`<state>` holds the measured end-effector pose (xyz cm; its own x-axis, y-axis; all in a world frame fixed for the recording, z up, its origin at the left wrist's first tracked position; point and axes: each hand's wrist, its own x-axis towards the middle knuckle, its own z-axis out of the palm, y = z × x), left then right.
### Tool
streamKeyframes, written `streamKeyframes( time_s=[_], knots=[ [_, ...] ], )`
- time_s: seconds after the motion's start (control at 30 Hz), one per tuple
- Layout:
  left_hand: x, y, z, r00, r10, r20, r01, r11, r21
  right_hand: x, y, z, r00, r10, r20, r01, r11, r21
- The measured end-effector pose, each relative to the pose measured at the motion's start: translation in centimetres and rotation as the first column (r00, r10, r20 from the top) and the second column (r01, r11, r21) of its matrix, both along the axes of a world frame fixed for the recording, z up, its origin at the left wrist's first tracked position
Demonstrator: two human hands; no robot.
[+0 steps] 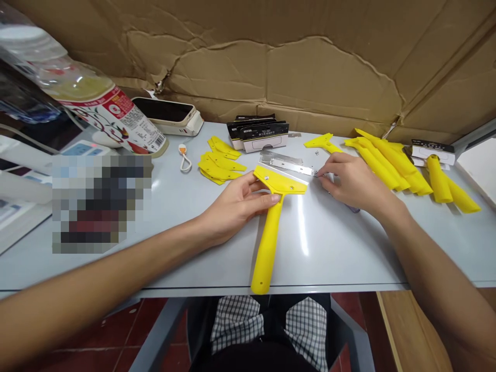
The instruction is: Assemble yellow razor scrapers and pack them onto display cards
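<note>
My left hand [248, 202] grips a yellow scraper [267, 232] by the neck, its handle pointing toward me. A metal blade edge shows along the scraper's far side, and a screw sits at the left of its head. Just right of the head, my right hand [344, 178] has thumb and forefinger pinched together at the end of the flat metal strips [289, 164]; what they pinch is too small to make out. A dark purple piece [352, 208] shows under that palm, mostly hidden. Small screws [316, 153] lie beyond the fingers.
Yellow head plates [220, 165] lie left of the strips, black blade packets [263, 135] behind. Several yellow handles [383, 160] are piled at right near another packet box [433, 151]. A bottle [116, 111], a phone [166, 111] and a white cord loop [185, 159] are at left. Cardboard [294, 72] lines the back.
</note>
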<state>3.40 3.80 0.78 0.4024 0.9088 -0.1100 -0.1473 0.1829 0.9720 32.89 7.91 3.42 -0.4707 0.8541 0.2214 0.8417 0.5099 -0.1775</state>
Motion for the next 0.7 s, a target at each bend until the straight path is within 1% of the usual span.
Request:
streamKeyframes(
  time_s=[0.23,0.33,0.53,0.7],
  knots=[
    [-0.1,0.0,0.1,1.000,-0.002,0.006,0.002,1.000,-0.005,1.4,0.2,0.5,0.999,0.025,0.047,-0.021,0.997,-0.073],
    [0.0,0.0,0.1,1.000,-0.003,0.007,0.003,1.000,-0.001,1.7,0.3,0.3,0.997,0.026,0.068,-0.020,0.996,-0.086],
    [0.0,0.0,0.2,1.000,-0.004,-0.013,0.003,1.000,-0.007,1.7,0.5,-0.6,0.997,0.028,0.073,-0.025,0.999,-0.038],
    [-0.1,-0.1,0.2,1.000,-0.011,-0.008,0.011,1.000,0.009,0.9,0.3,-0.5,0.995,-0.002,0.104,0.009,0.998,-0.061]
  ],
)
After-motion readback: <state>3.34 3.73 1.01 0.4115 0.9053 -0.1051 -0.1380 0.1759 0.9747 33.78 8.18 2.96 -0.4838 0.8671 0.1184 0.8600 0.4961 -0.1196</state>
